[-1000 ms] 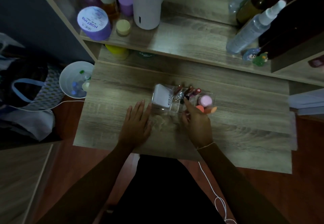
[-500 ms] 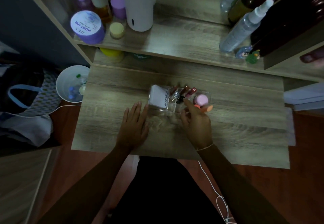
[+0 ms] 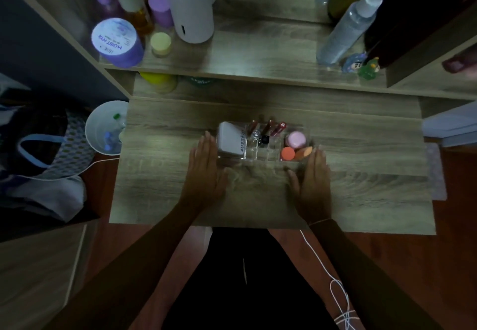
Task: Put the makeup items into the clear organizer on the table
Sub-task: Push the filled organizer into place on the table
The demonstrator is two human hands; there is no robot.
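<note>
The clear organizer (image 3: 268, 154) stands in the middle of the wooden table (image 3: 361, 169). A white compact case (image 3: 229, 140) fills its left section. Dark red lipstick tubes (image 3: 273, 127) lean in the back slots, with a small black-capped item (image 3: 264, 139) in front of them. A pink round jar (image 3: 295, 139), an orange round item (image 3: 287, 153) and an orange sponge (image 3: 304, 152) fill the right section. My left hand (image 3: 205, 168) lies flat against the organizer's left side. My right hand (image 3: 313, 177) lies flat against its right front corner. Both hold nothing.
A shelf (image 3: 258, 56) behind the table carries a purple jar (image 3: 117, 41), a white cylinder (image 3: 192, 4), a spray bottle (image 3: 348, 25) and small figures (image 3: 361, 65). A white bin (image 3: 104, 129) and a bag (image 3: 46, 143) stand left of the table. A white cord (image 3: 333, 273) hangs by my right arm.
My right hand has drawn back from the organizer's middle slots and moved right to its corner, now flat. My left hand has shifted up against the left side.
</note>
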